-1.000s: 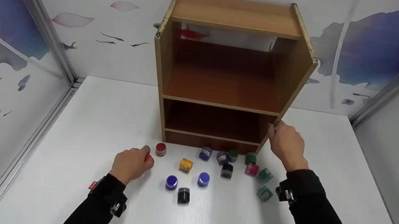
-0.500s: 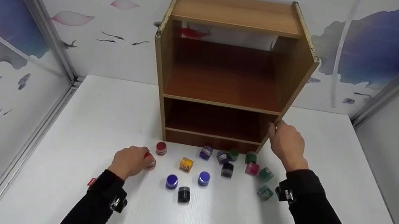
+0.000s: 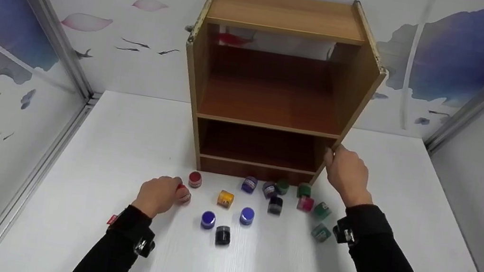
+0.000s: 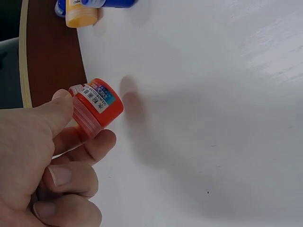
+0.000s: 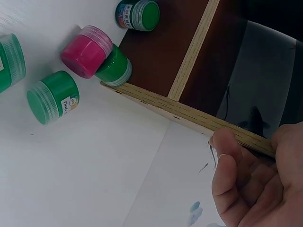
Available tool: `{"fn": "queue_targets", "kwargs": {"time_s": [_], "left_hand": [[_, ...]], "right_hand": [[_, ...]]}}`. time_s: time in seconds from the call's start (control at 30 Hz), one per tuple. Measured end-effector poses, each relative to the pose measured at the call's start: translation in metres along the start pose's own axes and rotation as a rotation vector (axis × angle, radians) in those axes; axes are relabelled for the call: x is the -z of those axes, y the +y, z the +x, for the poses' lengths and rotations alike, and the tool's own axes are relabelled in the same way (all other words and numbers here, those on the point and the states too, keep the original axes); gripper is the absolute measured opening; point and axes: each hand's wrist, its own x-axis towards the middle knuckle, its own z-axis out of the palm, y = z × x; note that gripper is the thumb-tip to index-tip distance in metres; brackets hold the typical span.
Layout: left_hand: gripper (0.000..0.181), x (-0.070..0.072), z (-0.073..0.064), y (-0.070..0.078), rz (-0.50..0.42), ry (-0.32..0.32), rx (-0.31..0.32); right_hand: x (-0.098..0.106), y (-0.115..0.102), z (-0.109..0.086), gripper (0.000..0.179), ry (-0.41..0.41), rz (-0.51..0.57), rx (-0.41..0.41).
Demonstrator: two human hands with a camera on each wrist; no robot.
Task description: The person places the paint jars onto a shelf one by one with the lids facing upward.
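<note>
My left hand [image 3: 158, 194] pinches a small orange-red paint jar [image 4: 103, 101] by its clear lid, between thumb and fingers. The jar is tilted, its label turned up in the left wrist view, and its shadow falls on the table beside it. My right hand [image 3: 345, 175] grips the front edge of the right side panel [image 5: 196, 121] of a wooden cabinet [image 3: 284, 13]. In the right wrist view its thumb and fingers lie on opposite sides of that edge. Just beyond the left hand stands a dark red jar [image 3: 195, 179].
Several paint jars lie or stand before the cabinet, among them a yellow jar [image 3: 226, 199], a black jar [image 3: 223, 235], a blue-lidded jar [image 3: 247, 216] and a magenta jar [image 5: 87, 52]. Patterned walls enclose the white table [image 3: 137, 130] at the back and sides.
My left hand has shifted slightly left and turned the orange-red jar, so more of it shows past the fingers. The right hand keeps its grip on the cabinet panel.
</note>
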Motion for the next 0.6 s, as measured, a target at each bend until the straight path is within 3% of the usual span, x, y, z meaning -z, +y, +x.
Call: {"fn": "queue_targets", "kwargs": {"time_s": [0.6], "left_hand": [[0.024, 0.012, -0.002, 0.008, 0.029, 0.033, -0.045]], "right_hand": [[0.000, -0.002, -0.001, 0.041, 0.027, -0.007, -0.005]]}}
